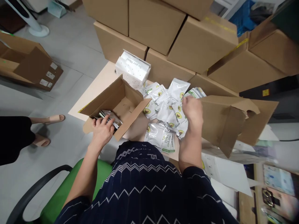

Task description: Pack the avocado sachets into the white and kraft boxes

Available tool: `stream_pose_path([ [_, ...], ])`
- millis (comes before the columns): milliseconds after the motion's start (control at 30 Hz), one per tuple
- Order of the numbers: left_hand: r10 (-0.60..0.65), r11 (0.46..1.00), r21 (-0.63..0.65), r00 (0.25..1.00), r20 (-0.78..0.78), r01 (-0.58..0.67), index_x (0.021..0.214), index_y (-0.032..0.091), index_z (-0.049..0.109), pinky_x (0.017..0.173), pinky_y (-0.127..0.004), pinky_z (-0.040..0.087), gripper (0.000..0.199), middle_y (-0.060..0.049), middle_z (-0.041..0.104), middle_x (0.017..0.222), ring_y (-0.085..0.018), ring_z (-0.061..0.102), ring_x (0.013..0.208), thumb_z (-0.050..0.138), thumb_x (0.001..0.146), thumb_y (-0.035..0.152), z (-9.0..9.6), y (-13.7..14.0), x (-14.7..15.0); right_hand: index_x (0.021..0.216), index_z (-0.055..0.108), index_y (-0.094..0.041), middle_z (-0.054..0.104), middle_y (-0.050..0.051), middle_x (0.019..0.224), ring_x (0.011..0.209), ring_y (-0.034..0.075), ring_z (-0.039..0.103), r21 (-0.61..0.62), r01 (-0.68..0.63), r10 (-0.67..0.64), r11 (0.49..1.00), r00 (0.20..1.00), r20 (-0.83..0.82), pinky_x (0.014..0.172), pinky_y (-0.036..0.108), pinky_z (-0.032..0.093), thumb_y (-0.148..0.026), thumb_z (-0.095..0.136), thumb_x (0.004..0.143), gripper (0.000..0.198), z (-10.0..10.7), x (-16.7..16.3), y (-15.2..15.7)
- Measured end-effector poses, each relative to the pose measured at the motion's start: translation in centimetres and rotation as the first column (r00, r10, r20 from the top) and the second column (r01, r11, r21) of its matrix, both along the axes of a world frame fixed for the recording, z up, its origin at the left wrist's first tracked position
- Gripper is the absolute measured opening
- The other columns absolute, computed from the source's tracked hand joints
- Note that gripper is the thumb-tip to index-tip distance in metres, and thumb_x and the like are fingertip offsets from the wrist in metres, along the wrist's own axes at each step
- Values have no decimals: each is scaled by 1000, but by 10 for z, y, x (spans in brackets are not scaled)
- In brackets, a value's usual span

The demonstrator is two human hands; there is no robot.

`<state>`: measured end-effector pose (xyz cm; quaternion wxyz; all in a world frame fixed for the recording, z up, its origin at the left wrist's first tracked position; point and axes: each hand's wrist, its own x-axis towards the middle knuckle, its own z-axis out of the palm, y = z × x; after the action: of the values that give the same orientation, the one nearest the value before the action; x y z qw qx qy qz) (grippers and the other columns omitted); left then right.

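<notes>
My left hand (102, 130) reaches over the near side of an open cardboard box (131, 123). Its fingers curl over a small stack of flat pouches (115, 118) at that end of the box. To the right, my right hand (192, 109) is closed above a loose pile of white pouches with avocado pictures (163, 102); whatever its fingers hold is hidden behind the hand. Nearer my body lie more pouches (168, 141), some with green edges and "Super Meal" print. A spotted white "Super Meal" carton (133, 67) stands behind the open box.
Large cardboard boxes (156, 25) are stacked behind the table (90, 85). Another open box (216, 121) stands at right. A green chair (79, 183) is behind me on the left. At far left are a person's feet (50, 119) and a floor box (35, 68).
</notes>
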<state>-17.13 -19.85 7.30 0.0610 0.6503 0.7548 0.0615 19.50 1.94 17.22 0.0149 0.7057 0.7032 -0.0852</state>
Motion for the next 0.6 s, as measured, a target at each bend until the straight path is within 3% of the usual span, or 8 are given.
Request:
stream_pose_path([
  [100, 4, 1000, 7, 1000, 17, -4, 127, 23, 69, 112, -63, 23, 46, -13, 55, 148, -39, 48, 125, 37, 95, 31, 1, 0, 1, 139, 51, -4, 61, 31, 127, 119, 37, 61, -149, 93, -95, 985, 995, -10, 99, 46, 45, -51, 41, 100, 62, -29, -37, -4],
  [167, 8, 1000, 5, 999, 36, -9, 127, 23, 68, 112, -63, 23, 46, -13, 54, 148, -39, 47, 126, 37, 95, 32, 2, 0, 2, 149, 37, 1, 43, 39, 145, 124, 40, 58, -200, 144, -158, 969, 986, -55, 99, 48, 45, -58, 48, 97, 79, -66, -59, -13],
  [233, 10, 1000, -2, 999, 43, -10, 128, 24, 68, 112, -62, 23, 46, -12, 54, 149, -38, 48, 126, 37, 95, 32, 3, 0, 2, 151, 29, 5, 27, 46, 151, 127, 41, 55, -178, 158, -182, 971, 975, -127, 98, 51, 45, -52, 55, 94, 84, -103, -70, -25],
  [267, 10, 1000, -4, 999, 38, -10, 128, 24, 68, 112, -61, 24, 46, -12, 54, 149, -38, 49, 125, 36, 96, 32, 4, 0, 3, 149, 31, 6, 27, 48, 149, 125, 40, 56, -167, 154, -180, 974, 971, -159, 97, 51, 45, -44, 57, 93, 79, -117, -72, -31],
  [333, 4, 1000, -7, 1000, 16, -4, 128, 23, 68, 111, -62, 25, 47, -12, 54, 149, -37, 50, 124, 35, 96, 32, 4, 0, 2, 137, 47, 5, 46, 46, 135, 115, 36, 62, -170, 145, -177, 975, 965, -195, 90, 49, 46, -26, 56, 90, 57, -133, -66, -37],
  [433, -8, 1000, -8, 1000, -13, 7, 128, 23, 68, 111, -62, 25, 46, -13, 54, 148, -38, 50, 123, 35, 96, 31, 2, 0, 2, 103, 66, -8, 67, 29, 95, 91, 32, 68, -197, 151, -189, 969, 963, -192, 78, 44, 48, -16, 55, 82, 25, -115, -42, -39],
  [533, -7, 1000, -4, 1000, -5, 7, 127, 25, 68, 112, -62, 24, 45, -12, 54, 149, -37, 50, 124, 36, 96, 31, 1, -1, 2, 80, 61, -18, 61, 15, 74, 80, 29, 65, -111, 111, -133, 988, 967, -217, 76, 42, 47, -20, 47, 84, 15, -52, -13, -45],
  [600, -6, 1000, -2, 1000, 13, 6, 127, 26, 68, 112, -63, 23, 45, -11, 53, 149, -37, 50, 124, 37, 96, 30, 1, -1, 2, 76, 54, -22, 56, 7, 70, 71, 24, 59, 61, 32, -11, 998, 947, -320, 73, 38, 46, -23, 42, 86, 16, 2, -2, -56],
])
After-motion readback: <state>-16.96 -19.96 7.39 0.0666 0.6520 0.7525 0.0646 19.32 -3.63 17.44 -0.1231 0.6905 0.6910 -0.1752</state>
